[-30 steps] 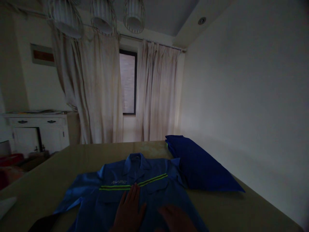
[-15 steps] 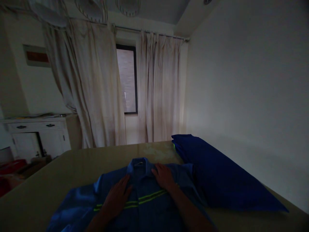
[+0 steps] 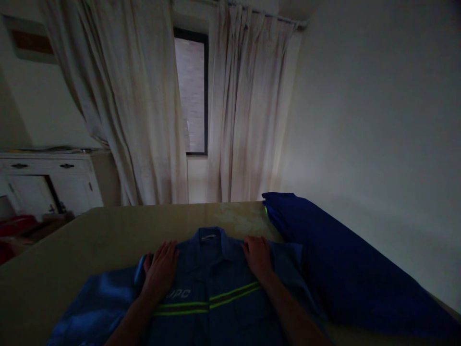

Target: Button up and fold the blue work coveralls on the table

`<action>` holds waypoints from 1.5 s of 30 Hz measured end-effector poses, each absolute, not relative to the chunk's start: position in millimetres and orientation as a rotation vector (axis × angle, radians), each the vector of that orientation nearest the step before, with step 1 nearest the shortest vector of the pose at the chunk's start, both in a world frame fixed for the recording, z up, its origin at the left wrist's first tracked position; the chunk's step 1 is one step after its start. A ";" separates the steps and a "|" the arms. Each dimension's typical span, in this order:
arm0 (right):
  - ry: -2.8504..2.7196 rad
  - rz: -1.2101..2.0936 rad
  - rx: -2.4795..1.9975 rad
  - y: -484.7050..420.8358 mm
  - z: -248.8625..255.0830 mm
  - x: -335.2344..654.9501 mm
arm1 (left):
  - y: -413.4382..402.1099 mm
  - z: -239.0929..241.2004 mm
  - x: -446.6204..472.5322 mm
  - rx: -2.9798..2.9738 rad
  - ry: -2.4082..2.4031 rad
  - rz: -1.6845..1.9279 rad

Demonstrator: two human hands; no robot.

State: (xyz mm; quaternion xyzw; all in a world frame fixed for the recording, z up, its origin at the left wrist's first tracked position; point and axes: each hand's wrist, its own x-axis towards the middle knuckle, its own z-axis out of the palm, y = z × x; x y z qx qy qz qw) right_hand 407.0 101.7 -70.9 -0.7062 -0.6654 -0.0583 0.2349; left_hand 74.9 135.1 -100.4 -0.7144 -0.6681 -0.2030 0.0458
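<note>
A blue work shirt (image 3: 194, 274) with yellow-green striped bands across the chest lies front up on the table, collar pointing away from me. Pale letters show on its chest, partly covered by my forearm. My left hand (image 3: 162, 266) rests flat on the shoulder at the left of the collar, fingers stretched out. On the opposite shoulder, my right hand (image 3: 258, 254) lies palm down, its fingers extended over the top edge. The lower part of the shirt runs out of view.
Dark blue folded fabric (image 3: 342, 259) lies along the table's right side, touching the shirt's sleeve. The yellowish table (image 3: 144, 226) reaches toward curtains (image 3: 144, 120) and a window. A white cabinet (image 3: 72, 185) stands at the back left, with red items near it.
My hands have moved apart, from beside the collar out to the shoulders. The chest letters have come into sight. My view has tilted down.
</note>
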 end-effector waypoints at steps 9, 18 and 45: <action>-1.882 -0.284 -1.949 101.5 -68.4 425.4 | 137.1 -81.2 42.0 -2.215 -2.197 -0.530; -1.884 -0.249 -1.997 103.8 -71.3 434.4 | 133.8 -70.7 40.4 -2.284 -2.281 -0.706; -1.725 -0.145 -2.028 102.5 -60.1 433.7 | 141.2 -71.2 30.9 -2.349 -1.999 -1.801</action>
